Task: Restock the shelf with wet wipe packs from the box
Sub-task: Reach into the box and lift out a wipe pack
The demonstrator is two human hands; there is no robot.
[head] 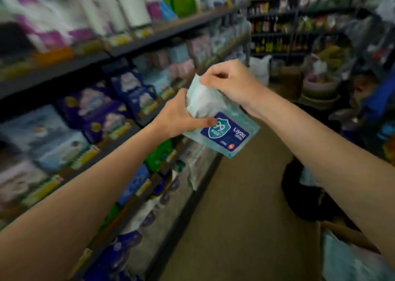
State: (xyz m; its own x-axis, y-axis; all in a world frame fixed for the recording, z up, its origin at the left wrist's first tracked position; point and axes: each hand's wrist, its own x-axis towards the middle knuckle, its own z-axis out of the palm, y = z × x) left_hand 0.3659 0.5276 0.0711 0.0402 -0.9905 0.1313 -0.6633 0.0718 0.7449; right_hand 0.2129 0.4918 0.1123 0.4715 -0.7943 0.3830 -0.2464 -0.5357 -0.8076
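Note:
A pale teal wet wipe pack (pixel 222 129) with a dark blue shield label hangs in the air at the middle of the view, tilted. Both hands hold it. My left hand (pixel 181 115) grips its left side, thumb on the label. My right hand (pixel 232 82) pinches its upper end from above. The shelf (pixel 132 129) runs along the left, its tiers filled with tissue and wipe packs, blurred. The cardboard box (pixel 350 235) sits at the lower right on the floor, partly behind my right forearm, with pale teal packs (pixel 346 259) in it.
Toilet paper rolls (pixel 111 7) stand on the top tier. The tan floor of the aisle (pixel 230 216) runs ahead. A dark bag or object (pixel 303 195) lies on the floor at the right. More racks with bottles (pixel 275 24) and goods stand at the far end.

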